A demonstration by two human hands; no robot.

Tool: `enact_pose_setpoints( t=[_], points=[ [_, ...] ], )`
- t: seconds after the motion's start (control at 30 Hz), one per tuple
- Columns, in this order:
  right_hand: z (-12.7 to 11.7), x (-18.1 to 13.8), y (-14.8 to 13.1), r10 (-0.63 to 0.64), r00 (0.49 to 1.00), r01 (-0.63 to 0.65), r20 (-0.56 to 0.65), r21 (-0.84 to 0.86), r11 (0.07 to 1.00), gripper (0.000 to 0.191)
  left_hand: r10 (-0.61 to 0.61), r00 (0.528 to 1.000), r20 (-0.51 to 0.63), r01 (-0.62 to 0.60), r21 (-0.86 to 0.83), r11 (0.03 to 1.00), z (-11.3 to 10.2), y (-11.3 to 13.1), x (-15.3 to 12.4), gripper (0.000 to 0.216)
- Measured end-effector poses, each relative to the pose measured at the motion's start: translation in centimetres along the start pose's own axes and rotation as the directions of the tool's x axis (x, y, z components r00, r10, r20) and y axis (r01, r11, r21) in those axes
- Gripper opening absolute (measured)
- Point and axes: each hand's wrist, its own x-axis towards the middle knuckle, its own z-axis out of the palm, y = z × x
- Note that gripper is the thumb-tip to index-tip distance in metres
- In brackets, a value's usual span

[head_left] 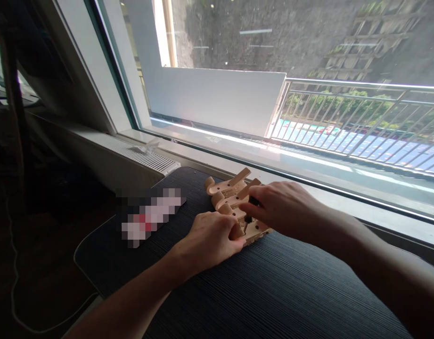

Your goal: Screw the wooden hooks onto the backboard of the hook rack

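Nearer than the left hand, the tabletop gives passage. Beyond that hand, wooden pieces — then the windowsill — obstruct.

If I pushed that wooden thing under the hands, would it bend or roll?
The wooden thing probably wouldn't bend, since its parts look thick. It likely wouldn't roll either, sitting low and broad on the dark table.

Left hand, right hand gripping tool, wood

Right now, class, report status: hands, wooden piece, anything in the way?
Left hand gripping wooden piece. Right hand holding dark tool over it. Blurred item left, not blocking.
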Motion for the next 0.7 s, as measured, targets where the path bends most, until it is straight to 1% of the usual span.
enact_pose_setpoints(
  t=[0.03, 0.1, 0.17, 0.27, 0.4, 0.43, 0.47, 0.5, 0.53, 0.57, 0.6, 0.63, 0.67, 0.7],
  points=[
    [0.1, 0.0, 0.1, 0.032, 0.999, -0.032, -0.008, -0.008, 0.999, 0.039, -0.002, 1.0, -0.005, 0.002, 0.007, 1.0, 0.0, 0.0, 0.0, 0.025],
    [-0.2, -0.3, 0.6, 0.062, 0.998, -0.062, -0.004, 0.042, 0.997, 0.043, -0.009, 1.0, -0.012, 0.009, 0.019, 1.0, -0.1, 0.0, 0.0, 0.024],
    [-0.7, -0.9, 1.6, 0.092, 0.996, -0.089, -0.019, 0.121, 0.989, 0.042, -0.011, 1.0, -0.007, 0.011, 0.026, 1.0, -0.5, 0.0, 0.0, 0.021],
    [-1.2, -2.0, 3.1, 0.164, 0.983, -0.151, -0.079, 0.15, 0.977, 0.037, -0.022, 0.999, 0.029, 0.02, 0.04, 0.999, -1.6, 0.0, 0.0, 0.016],
    [-0.5, -3.1, 3.6, 0.136, 0.991, -0.13, -0.016, 0.203, 0.971, 0.032, -0.059, 0.996, 0.069, 0.053, 0.089, 0.995, -3.5, -0.2, -0.4, 0.019],
    [-0.2, -3.2, 3.5, 0.125, 0.992, -0.121, -0.002, 0.228, 0.966, 0.032, -0.06, 0.997, 0.051, 0.055, 0.096, 0.994, -3.7, -0.2, -0.5, 0.018],
    [0.1, -3.3, 3.4, 0.116, 0.993, -0.113, 0.003, 0.249, 0.962, 0.032, -0.043, 0.999, 0.01, 0.042, 0.104, 0.994, -3.8, -0.2, -0.5, 0.016],
    [0.3, -3.4, 3.2, 0.109, 0.994, -0.105, 0.0, 0.264, 0.959, 0.032, -0.001, 0.999, -0.053, 0.007, 0.118, 0.993, -3.8, -0.1, -0.6, 0.014],
    [0.5, -3.3, 3.1, 0.104, 0.994, -0.098, -0.009, 0.272, 0.957, 0.032, 0.068, 0.989, -0.129, -0.05, 0.139, 0.989, -3.6, -0.1, -0.6, 0.015],
    [0.6, -3.3, 3.0, 0.101, 0.995, -0.092, -0.019, 0.274, 0.957, 0.031, 0.152, 0.968, -0.2, -0.119, 0.166, 0.979, -3.3, 0.0, -0.5, 0.018],
    [0.7, -3.2, 2.9, 0.097, 0.995, -0.086, -0.027, 0.274, 0.958, 0.03, 0.237, 0.941, -0.243, -0.192, 0.196, 0.962, -2.9, 0.1, -0.4, 0.02],
    [0.7, -3.1, 2.8, 0.089, 0.995, -0.077, -0.033, 0.274, 0.959, 0.028, 0.308, 0.917, -0.254, -0.254, 0.222, 0.941, -2.3, 0.2, -0.3, 0.022],
    [0.8, -3.0, 2.7, 0.08, 0.996, -0.066, -0.038, 0.273, 0.96, 0.028, 0.357, 0.903, -0.241, -0.301, 0.238, 0.923, -1.7, 0.2, -0.1, 0.022],
    [0.8, -2.9, 2.7, 0.071, 0.997, -0.057, -0.039, 0.273, 0.96, 0.027, 0.383, 0.898, -0.216, -0.328, 0.251, 0.911, -1.2, 0.3, 0.1, 0.021]
  ],
)
